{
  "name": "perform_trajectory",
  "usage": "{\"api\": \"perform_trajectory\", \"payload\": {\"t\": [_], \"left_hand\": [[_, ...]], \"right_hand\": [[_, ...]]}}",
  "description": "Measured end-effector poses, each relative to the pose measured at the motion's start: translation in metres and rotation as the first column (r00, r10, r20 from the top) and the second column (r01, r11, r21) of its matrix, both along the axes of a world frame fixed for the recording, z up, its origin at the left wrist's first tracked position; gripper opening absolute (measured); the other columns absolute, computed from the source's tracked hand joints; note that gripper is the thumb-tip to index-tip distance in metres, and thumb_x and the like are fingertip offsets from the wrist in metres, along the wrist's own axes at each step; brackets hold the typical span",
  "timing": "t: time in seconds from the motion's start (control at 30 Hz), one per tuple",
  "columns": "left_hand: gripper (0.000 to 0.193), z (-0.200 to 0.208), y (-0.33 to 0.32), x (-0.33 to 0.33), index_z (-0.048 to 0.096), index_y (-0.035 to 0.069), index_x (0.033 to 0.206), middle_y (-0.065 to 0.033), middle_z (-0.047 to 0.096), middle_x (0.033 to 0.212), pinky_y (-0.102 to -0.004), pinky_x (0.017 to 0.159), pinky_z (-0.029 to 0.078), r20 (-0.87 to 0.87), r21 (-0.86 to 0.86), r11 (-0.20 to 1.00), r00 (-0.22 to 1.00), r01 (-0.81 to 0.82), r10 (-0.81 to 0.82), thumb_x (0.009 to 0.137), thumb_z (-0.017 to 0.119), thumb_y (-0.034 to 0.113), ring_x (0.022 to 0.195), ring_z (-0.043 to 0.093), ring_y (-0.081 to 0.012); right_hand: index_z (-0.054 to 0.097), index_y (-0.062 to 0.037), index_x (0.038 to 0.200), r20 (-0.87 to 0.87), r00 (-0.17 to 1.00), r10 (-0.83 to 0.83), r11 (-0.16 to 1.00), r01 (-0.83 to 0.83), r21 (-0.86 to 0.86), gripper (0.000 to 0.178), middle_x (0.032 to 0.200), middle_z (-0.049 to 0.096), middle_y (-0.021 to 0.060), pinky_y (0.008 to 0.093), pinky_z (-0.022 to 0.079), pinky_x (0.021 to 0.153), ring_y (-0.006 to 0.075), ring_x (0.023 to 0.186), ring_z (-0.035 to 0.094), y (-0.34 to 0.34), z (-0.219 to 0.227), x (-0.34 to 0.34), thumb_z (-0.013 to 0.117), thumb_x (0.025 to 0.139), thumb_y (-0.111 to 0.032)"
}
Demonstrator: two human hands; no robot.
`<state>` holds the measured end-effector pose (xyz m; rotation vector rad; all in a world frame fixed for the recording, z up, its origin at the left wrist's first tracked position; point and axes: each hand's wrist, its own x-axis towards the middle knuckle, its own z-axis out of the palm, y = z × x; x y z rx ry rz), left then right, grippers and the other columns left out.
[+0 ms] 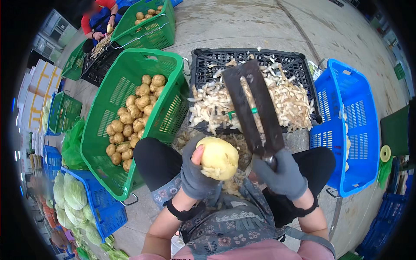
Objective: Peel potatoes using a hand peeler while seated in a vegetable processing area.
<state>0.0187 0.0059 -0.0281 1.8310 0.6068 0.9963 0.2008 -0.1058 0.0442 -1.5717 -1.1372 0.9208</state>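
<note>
My left hand (pixel 195 173), in a grey glove, is closed around a large peeled potato (pixel 221 157). The flesh is pale yellow, with shreds of peel clinging to its lower side. In my gloved right hand (pixel 284 177) is the handle of a broad, dark slotted peeling knife (pixel 269 110), its blade pointing up and away, slightly blurred. A green band crosses the slot. The blade is apart from the potato and hangs over a black plastic crate (pixel 255 55), upside down or shallow, I cannot tell which, heaped with potato peelings (pixel 290 102).
Unpeeled potatoes (pixel 134 115) partly fill a green basket (pixel 97 143) on my left. To the right, a blue basket (pixel 364 143) holds some pale potatoes along its near wall. Cabbages (pixel 74 195) lie in another blue crate (pixel 110 219). At the far left, another person (pixel 102 19) works beside a green basket (pixel 158 37).
</note>
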Motion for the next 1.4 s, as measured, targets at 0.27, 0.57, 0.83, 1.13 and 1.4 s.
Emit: {"api": "perform_trajectory", "payload": {"t": [0.27,0.57,0.83,1.13,1.4], "left_hand": [[0.025,-0.033,0.011,-0.002,0.047,0.010,0.111,-0.0149,0.059,0.092,-0.0332,0.076,0.045,-0.001,-0.362,0.932,1.000,-0.015,0.016,0.088,0.046,0.020,0.078,0.059,-0.0253],[0.037,-0.029,0.011,0.002,0.043,0.001,0.114,-0.0162,0.058,0.095,-0.0349,0.074,0.046,0.082,-0.341,0.940,0.996,0.001,0.028,0.082,0.053,0.016,0.078,0.059,-0.0272],[0.073,0.009,0.008,0.006,0.036,0.001,0.124,-0.0215,0.053,0.105,-0.0393,0.072,0.047,-0.015,0.359,0.931,0.996,-0.073,0.084,0.064,0.075,0.014,0.085,0.057,-0.0337],[0.085,0.007,-0.010,0.004,0.029,0.006,0.130,-0.0210,0.053,0.105,-0.0402,0.075,0.048,-0.095,0.334,0.932,0.979,-0.139,0.180,0.060,0.078,0.009,0.088,0.057,-0.0341],[0.105,0.006,-0.012,-0.002,0.013,0.005,0.133,-0.0129,0.043,0.117,-0.0340,0.087,0.044,-0.056,-0.017,0.999,0.998,-0.043,0.042,0.056,0.085,0.008,0.101,0.051,-0.0217]], "right_hand": [[0.065,-0.0137,0.101,0.275,0.952,0.135,0.987,-0.153,0.045,0.026,0.064,0.045,0.0045,0.0321,0.031,0.043,0.0191,0.051,0.045,0.000,0.017,-0.022,0.066,0.075,-0.012],[0.062,-0.0087,0.103,0.254,0.962,0.103,0.994,-0.106,0.001,0.024,0.060,0.047,0.0082,0.0335,0.034,0.043,0.0202,0.050,0.049,0.008,0.020,-0.026,0.063,0.082,-0.020],[0.052,-0.0021,0.103,0.407,0.913,0.036,0.999,-0.030,-0.021,0.031,0.073,0.056,0.0143,0.0370,0.044,0.048,0.0276,0.058,0.059,0.019,0.029,-0.031,0.060,0.083,-0.025],[0.053,-0.0044,0.091,0.721,0.690,-0.064,0.997,0.079,0.012,0.025,0.078,0.057,0.0125,0.0368,0.046,0.048,0.0287,0.057,0.058,0.032,0.004,-0.020,0.060,0.082,-0.026],[0.050,-0.0030,0.094,0.686,0.685,-0.247,0.907,0.413,-0.086,0.030,0.080,0.059,0.0173,0.0436,0.046,0.061,0.0345,0.071,0.060,0.062,-0.031,0.079,0.056,0.084,-0.030]]}}
